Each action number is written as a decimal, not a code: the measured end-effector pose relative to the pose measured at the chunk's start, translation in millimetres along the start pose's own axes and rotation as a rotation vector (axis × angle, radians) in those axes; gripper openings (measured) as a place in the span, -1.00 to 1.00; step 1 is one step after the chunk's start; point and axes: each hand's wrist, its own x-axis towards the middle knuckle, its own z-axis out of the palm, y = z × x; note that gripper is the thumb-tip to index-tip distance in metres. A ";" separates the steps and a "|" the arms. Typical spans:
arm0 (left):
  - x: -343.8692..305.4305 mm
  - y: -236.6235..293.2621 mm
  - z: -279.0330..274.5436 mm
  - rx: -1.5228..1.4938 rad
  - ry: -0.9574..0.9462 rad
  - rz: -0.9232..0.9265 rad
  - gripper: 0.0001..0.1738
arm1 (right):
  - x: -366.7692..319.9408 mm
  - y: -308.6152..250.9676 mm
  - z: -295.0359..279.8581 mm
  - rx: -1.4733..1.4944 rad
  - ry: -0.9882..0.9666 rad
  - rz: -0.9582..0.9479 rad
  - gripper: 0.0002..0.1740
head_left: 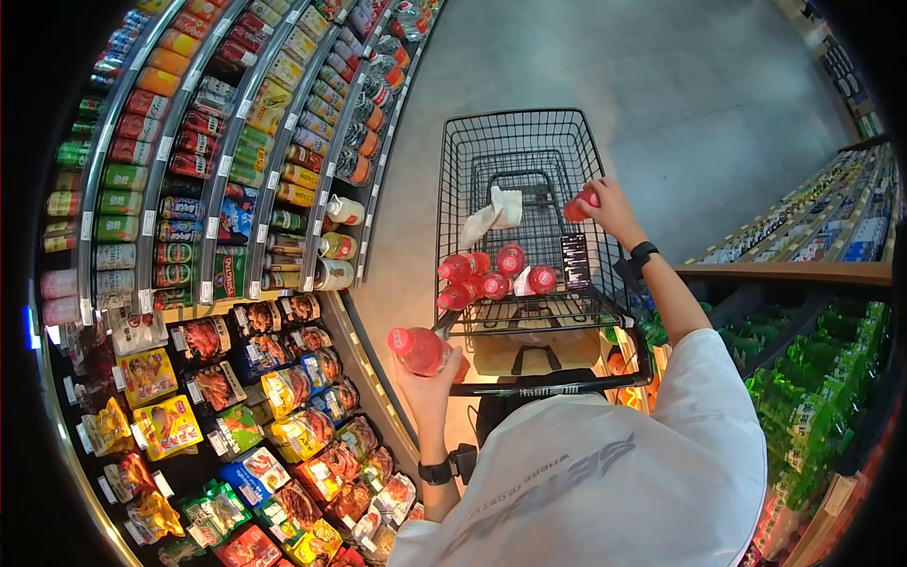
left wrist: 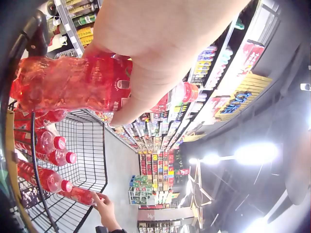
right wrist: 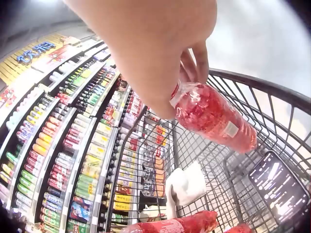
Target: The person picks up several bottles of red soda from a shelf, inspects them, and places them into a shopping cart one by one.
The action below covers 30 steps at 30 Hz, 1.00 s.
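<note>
My left hand [head_left: 431, 386] grips a bottle of red drink [head_left: 414, 349] around its middle, left of the cart handle; its red cap shows in the left wrist view. Over the right side of the shopping cart [head_left: 515, 112], my right hand [head_left: 612, 210] holds another red drink bottle [right wrist: 214, 116] by its cap end, the base slanting down into the basket. Several more red drink bottles [head_left: 461, 266] are grouped in the near part of the cart. A crumpled white cloth [head_left: 495, 215] lies farther forward, and a phone with a lit screen [head_left: 574, 261] is at the right.
Shelves of drink cans and cartons [head_left: 198, 142] run along the left. Below them, a display of packaged meats [head_left: 274, 425] stands close to my left arm. Green bottles [head_left: 812, 397] fill a rack at the right, and grey floor [head_left: 699, 123] stretches ahead of the cart.
</note>
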 end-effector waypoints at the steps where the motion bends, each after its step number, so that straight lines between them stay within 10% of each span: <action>1: 0.6 0.9 0.0 0.004 -0.003 0.005 -0.36 | -1.6 0.3 0.4 0.012 -0.005 0.004 -0.56; 30: -0.4 5.7 1.0 0.067 -0.016 0.012 -0.30 | -15.7 -57.3 -5.1 0.129 -0.135 0.095 -0.46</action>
